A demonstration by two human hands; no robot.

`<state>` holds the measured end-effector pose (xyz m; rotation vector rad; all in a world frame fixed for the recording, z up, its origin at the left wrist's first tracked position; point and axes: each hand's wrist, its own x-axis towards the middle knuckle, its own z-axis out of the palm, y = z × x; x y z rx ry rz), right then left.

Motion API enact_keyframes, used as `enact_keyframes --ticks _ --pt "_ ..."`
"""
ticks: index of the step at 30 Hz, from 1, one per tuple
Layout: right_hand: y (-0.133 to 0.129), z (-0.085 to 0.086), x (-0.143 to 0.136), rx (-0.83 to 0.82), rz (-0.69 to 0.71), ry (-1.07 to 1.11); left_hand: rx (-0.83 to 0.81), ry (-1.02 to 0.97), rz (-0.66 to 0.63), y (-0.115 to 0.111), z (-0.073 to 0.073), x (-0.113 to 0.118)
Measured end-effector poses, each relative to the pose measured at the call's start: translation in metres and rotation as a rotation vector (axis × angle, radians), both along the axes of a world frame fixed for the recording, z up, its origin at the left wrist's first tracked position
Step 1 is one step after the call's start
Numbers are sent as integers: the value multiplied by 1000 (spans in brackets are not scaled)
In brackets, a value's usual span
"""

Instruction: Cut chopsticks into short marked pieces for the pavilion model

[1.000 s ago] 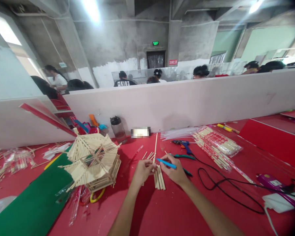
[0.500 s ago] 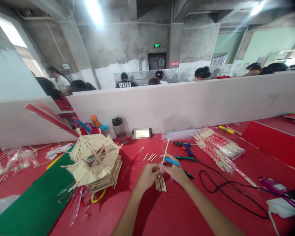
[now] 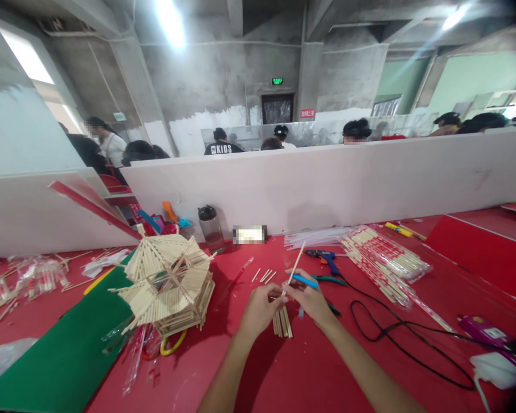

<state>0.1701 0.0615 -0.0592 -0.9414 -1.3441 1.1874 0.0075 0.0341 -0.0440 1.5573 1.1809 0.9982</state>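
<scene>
Reference landmark: the stick model. Thin stick is to its right, raised and tilted. On my feed, left hand has thumb and fingers pinched at the stick's lower end. Right hand is curled round a blue pen, fingertips meeting the left's at that same end; exact contact is hidden. Loose sticks lie under the hands, short pieces between them and the model; glue gun farther right of it.

Handling, my estimate: very light, stiff, dry rather than slippery, liable to snap if bent. I would grip lightly near the lower end or middle.

Writing: "KIDS" on a black shirt, beyond the model. Characters on the red sign and green sign are too small to read surely. No brand legible on stick packets.
</scene>
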Motion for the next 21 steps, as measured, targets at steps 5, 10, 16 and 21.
enact_keyframes --ticks 5,10,16,21 --pt "2 0 0 14 -55 40 113 76 32 -1 5 0" --pt "6 -2 4 -7 -96 99 133 68 -66 -3 12 -1" --pt "4 5 7 -15 -73 124 147 60 -125 -5 13 -5" --pt "0 11 7 -35 -15 106 75 -57 -105 -2 7 -4"
